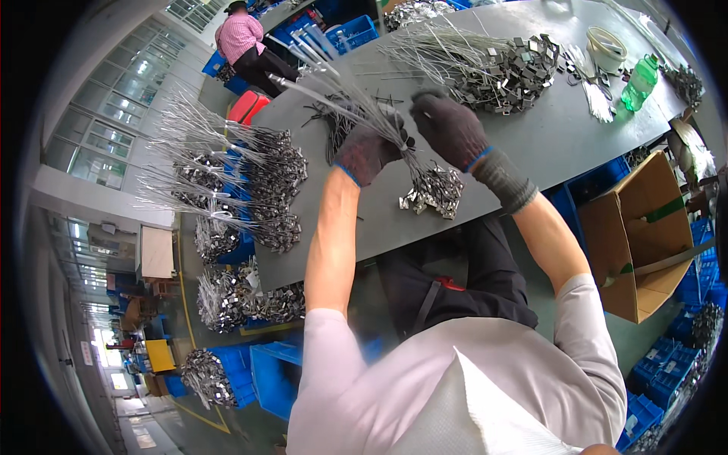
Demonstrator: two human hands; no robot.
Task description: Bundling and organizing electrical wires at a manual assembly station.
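My left hand [369, 152], in a dark knit glove, is closed around a bundle of thin pale wires [345, 87]. The wires' long ends fan out up and to the left, blurred at the tips. Small silvery metal pieces [432, 193] at the bundle's other end hang over the grey table [531, 155]. Just right of the bundle is my right hand [449, 129], gloved alike, its fingers curled together; anything in them is hidden. Behind my left hand, some dark strands [337, 125] lie on the table.
Farther back lies a big heap of wires with dark square ends [516, 72]. A green bottle [641, 82] and a whitish tub [607, 49] stand at the right. Wire bundles fill blue crates [241, 174] at the left. An open cardboard box [641, 235] is by my right side. A person [241, 38] stands beyond.
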